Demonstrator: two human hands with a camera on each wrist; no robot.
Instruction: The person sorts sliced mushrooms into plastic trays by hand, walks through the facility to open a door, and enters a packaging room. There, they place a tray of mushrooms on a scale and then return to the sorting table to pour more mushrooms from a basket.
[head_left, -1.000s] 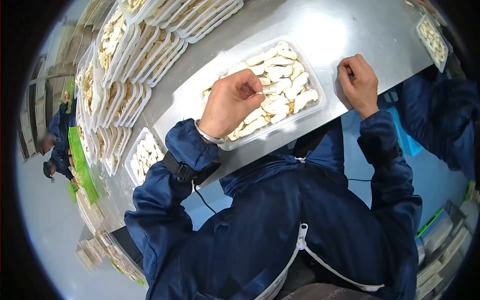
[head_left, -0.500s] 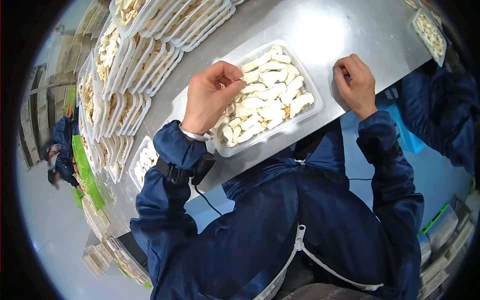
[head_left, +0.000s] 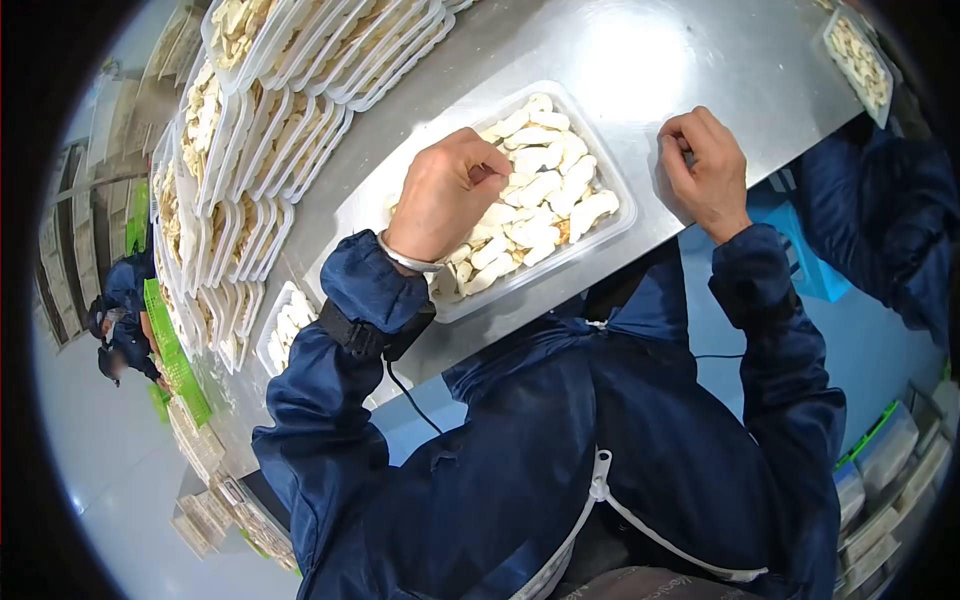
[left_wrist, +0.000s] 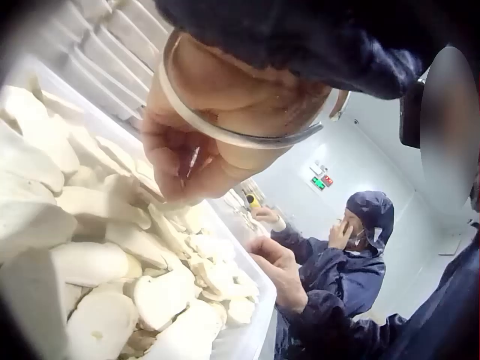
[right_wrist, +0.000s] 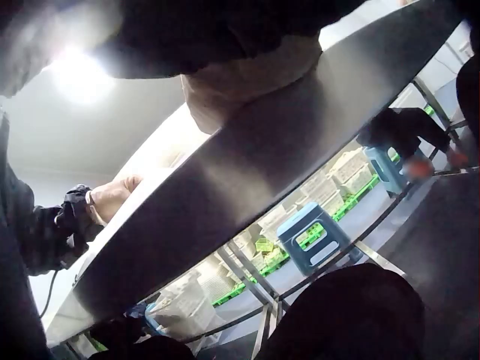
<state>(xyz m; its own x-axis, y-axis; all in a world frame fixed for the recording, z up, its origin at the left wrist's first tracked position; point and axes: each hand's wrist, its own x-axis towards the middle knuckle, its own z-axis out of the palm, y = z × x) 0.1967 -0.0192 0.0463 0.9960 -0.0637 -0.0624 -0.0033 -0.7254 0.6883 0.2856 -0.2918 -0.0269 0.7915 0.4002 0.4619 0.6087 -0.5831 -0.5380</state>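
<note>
A clear plastic tray (head_left: 606, 238) of white mushroom slices (head_left: 545, 190) lies on the steel table (head_left: 650, 60) in front of me. My left hand (head_left: 450, 190) hovers over the tray's left half. Its fingers are curled, and their tips pinch at a slice. In the left wrist view the same hand (left_wrist: 176, 161) dips its fingertips into the slices (left_wrist: 97, 262). My right hand (head_left: 700, 165) rests on the table just right of the tray, fingers curled in, nothing visible in it. The right wrist view shows only my wrist (right_wrist: 240, 82) above the table's edge (right_wrist: 247, 187).
Stacks of filled trays (head_left: 270, 110) crowd the table's back left, and a small tray (head_left: 285, 320) sits at the near left. Another tray (head_left: 860, 60) lies far right beside a person in blue (head_left: 880, 220). A blue stool (right_wrist: 315, 240) stands under the table.
My left hand swung left off the slices toward the tray's left end, then came back over them with fingers curled again. The right hand stayed put.
</note>
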